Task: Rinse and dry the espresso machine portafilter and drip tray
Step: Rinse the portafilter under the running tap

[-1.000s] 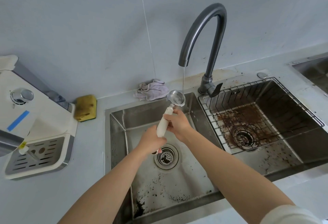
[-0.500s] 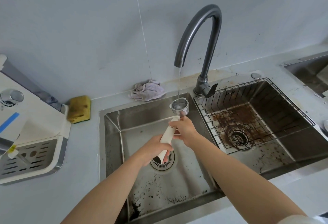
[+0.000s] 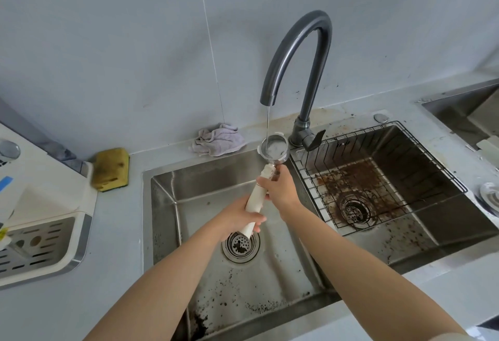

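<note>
Both grips clasp portafilter handle, basket under faucet.

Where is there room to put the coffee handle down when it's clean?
Bare counter lies between the sponge and the cloth. The near counter left of the sink is free too. The wire basket is empty but stained.

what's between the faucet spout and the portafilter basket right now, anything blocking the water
Nothing visible. The stream falls from the faucet straight into the portafilter; the left hand and right hand grip only its handle, below the basket.
</note>
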Available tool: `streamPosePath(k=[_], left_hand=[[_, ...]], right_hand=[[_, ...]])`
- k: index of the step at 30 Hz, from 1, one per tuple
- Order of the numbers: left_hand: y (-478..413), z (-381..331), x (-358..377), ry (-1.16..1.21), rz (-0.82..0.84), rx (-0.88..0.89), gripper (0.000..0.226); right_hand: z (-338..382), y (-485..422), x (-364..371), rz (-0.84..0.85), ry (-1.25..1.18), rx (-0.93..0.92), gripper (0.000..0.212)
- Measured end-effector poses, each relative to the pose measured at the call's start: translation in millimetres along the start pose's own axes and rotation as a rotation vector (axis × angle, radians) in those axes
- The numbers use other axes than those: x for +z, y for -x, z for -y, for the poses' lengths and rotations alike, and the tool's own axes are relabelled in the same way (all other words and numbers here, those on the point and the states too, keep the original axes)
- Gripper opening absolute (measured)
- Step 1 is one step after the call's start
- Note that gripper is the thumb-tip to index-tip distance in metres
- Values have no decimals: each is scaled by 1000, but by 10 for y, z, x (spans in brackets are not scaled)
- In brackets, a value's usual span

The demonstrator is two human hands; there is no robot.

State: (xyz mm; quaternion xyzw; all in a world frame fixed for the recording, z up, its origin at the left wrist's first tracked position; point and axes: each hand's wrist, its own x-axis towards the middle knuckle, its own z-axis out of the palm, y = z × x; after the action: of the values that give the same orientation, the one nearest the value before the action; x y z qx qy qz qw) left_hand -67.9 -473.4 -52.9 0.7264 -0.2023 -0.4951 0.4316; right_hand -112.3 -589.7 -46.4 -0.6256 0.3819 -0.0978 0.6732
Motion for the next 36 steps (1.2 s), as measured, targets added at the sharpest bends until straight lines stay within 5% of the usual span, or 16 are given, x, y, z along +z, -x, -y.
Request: streamPosePath(k=[9,24,36], left_hand=[[-44,-119,-3,-85,-159,145,39],[141,-23,-212,-450,-347,-35,27],[315,-110,-205,-114,-220,-192,35]], right_hand=[[58,-96,6,45,-86,-36,35],[96,-30,251,244,-296,152,23],[67,44,293,202,-205,256,16]])
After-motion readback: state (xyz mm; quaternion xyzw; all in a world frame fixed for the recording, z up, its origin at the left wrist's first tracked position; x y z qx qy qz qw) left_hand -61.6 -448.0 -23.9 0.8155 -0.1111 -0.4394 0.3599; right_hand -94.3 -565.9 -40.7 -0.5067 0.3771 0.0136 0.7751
